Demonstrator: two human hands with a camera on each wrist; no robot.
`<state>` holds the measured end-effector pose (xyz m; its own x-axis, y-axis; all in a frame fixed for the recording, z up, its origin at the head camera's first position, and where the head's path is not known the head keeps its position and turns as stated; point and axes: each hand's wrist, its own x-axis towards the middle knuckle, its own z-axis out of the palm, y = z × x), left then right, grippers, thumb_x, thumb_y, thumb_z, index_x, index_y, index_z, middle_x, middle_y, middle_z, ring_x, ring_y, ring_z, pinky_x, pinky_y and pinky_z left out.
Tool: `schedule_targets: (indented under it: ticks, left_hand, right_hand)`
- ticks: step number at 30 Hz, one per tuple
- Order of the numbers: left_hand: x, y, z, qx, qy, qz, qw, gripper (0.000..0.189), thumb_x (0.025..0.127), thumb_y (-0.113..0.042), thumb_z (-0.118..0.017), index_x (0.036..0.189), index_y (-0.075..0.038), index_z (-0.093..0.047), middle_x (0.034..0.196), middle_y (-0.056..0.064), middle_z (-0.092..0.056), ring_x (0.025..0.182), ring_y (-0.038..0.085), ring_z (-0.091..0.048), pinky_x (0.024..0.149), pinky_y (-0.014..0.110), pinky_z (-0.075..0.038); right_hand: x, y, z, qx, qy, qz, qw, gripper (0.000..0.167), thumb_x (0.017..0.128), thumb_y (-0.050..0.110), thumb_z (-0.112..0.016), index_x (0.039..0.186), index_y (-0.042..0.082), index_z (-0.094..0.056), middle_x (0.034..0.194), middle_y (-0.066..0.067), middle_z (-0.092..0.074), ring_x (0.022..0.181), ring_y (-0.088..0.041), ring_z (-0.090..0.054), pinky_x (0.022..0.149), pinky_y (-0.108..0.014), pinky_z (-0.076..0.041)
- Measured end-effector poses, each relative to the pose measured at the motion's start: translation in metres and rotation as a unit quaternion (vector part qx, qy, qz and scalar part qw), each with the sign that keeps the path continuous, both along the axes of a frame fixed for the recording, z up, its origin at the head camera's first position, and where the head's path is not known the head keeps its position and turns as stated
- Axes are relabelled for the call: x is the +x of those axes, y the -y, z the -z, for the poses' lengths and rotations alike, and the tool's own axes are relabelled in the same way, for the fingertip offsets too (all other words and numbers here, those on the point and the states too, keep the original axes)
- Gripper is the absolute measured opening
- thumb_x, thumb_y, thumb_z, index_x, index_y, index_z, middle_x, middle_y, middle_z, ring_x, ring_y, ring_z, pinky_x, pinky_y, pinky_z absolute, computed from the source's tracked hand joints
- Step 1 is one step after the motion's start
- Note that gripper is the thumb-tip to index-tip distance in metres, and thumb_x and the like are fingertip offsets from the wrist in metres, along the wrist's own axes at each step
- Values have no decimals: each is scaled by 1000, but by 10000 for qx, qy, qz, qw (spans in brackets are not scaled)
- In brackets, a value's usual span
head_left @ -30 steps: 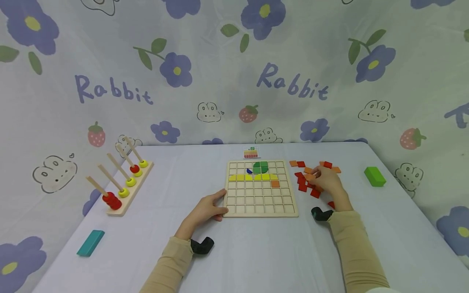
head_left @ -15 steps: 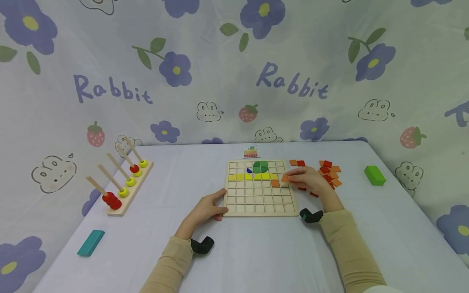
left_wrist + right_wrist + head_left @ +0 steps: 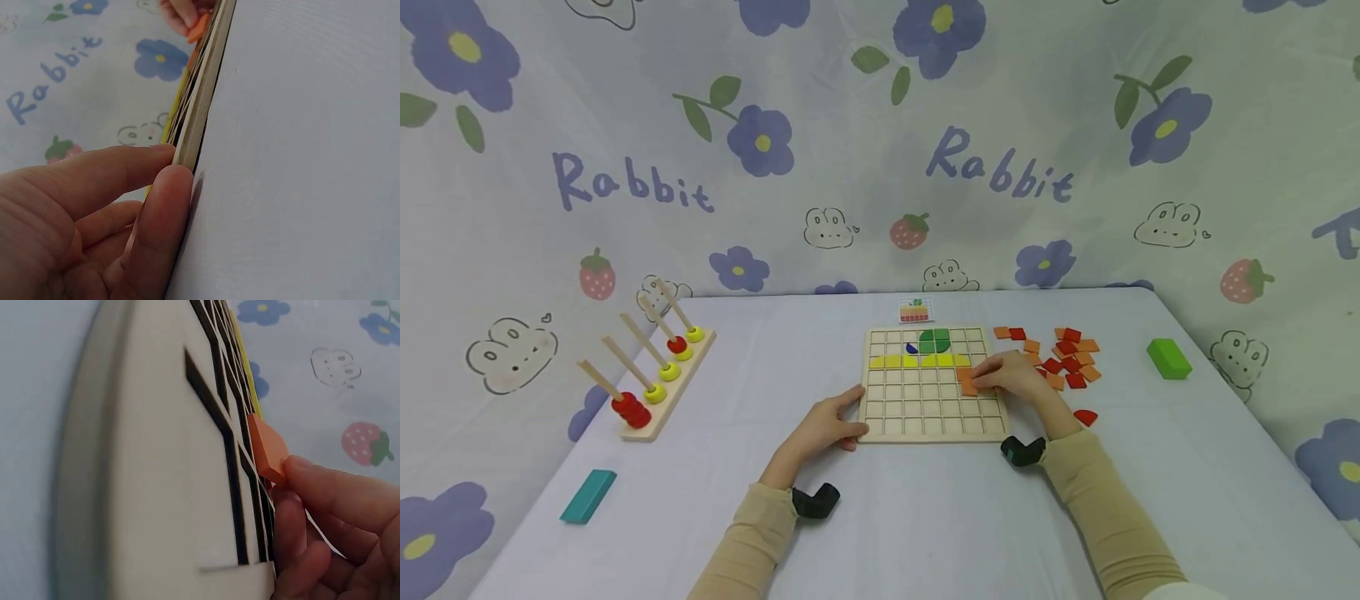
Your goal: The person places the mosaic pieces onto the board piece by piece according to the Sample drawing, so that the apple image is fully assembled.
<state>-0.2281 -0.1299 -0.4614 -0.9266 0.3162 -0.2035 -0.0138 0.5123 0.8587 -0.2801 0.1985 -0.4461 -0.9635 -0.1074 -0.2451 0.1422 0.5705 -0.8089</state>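
Observation:
A wooden grid board lies on the table. My right hand pinches an orange square tile between thumb and fingers, tilted against the grid in the right wrist view. Just behind it, another orange tile is in a cell below a row of yellow tiles. Green pieces and a small blue piece occupy cells farther back. At the board's left edge, my left hand rests with index finger and thumb touching the rim, spread apart along it; its other fingers are partly hidden.
Loose red and orange tiles lie scattered right of the board. A picture card sits behind it. On the left are a peg stand with rings and a teal block; a green block is at far right.
My right hand has picked an orange tile from the pile and carried it left onto the grid, near the other orange tile. The left hand has stayed at the board's edge.

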Motion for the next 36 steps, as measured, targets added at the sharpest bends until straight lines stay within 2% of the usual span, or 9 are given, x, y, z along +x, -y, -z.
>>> schedule_targets:
  ticks: [6, 13, 16, 20, 23, 27, 33, 36]
  left_hand:
    - [0, 0, -1, -58, 7, -15, 10000, 72, 81, -13, -69, 143, -9, -34, 52, 3, -54, 47, 12, -57, 55, 25, -49]
    - [-2, -1, 0, -150, -50, 12, 9999, 72, 81, -14, -70, 143, -10, -35, 52, 3, -55, 47, 12, -57, 57, 25, -49]
    - [-3, -1, 0, -130, -42, 19, 9999, 72, 81, -14, -69, 143, -10, -34, 52, 3, -55, 47, 12, -57, 57, 25, -49]
    - [-2, -1, 0, -84, -23, 20, 10000, 72, 81, -13, -69, 143, -9, -34, 53, 4, -56, 47, 12, -57, 56, 25, -49]
    - [-2, 0, 1, -48, -1, 18, 10000, 72, 81, -13, -69, 144, -9, -34, 54, 4, -56, 47, 12, -57, 55, 25, -49]
    - [-3, 0, 1, -47, 11, 10, 10000, 72, 81, -13, -69, 144, -9, -34, 54, 4, -56, 47, 12, -57, 55, 25, -50]
    - [-4, 1, 3, -143, -22, -6, 9999, 72, 81, -14, -70, 143, -10, -35, 53, 3, -56, 47, 12, -57, 55, 25, -49]
    - [-4, 1, 3, -114, -18, -2, 9999, 72, 81, -14, -70, 143, -10, -35, 53, 3, -56, 47, 12, -57, 55, 25, -49]
  right_hand:
    - [2, 5, 0, 319, -221, -246, 9989, 20, 81, 19, -71, 96, 6, -71, 94, -6, -63, 77, -19, -48, 60, -26, -39]
    - [1, 8, 3, 772, -348, -254, 9961, 15, 80, 21, -72, 91, 11, -72, 96, -4, -65, 87, -20, -50, 67, -27, -41]
    - [1, 8, 3, 750, -423, -273, 9959, 13, 79, 18, -73, 88, 10, -69, 92, -4, -63, 86, -20, -50, 68, -28, -40]
    - [2, 3, -1, 543, -526, -381, 9964, 17, 80, 16, -72, 92, 7, -65, 88, -7, -59, 81, -21, -49, 66, -28, -40]
    - [1, -12, -7, 512, -598, -366, 9962, 21, 82, 17, -69, 98, 5, -64, 90, -8, -57, 80, -21, -50, 65, -28, -42]
    - [1, -46, -14, 575, -582, -78, 9966, 25, 84, 17, -67, 103, 2, -62, 95, -9, -59, 85, -22, -50, 69, -28, -42]
    - [7, -92, -14, 989, -99, 43, 9950, 34, 84, 23, -66, 109, 1, -61, 104, -14, -55, 87, -25, -47, 70, -31, -41]
    - [10, -104, -13, 1168, 84, 35, 9931, 38, 82, 27, -68, 109, 2, -60, 107, -17, -53, 94, -29, -45, 76, -37, -41]
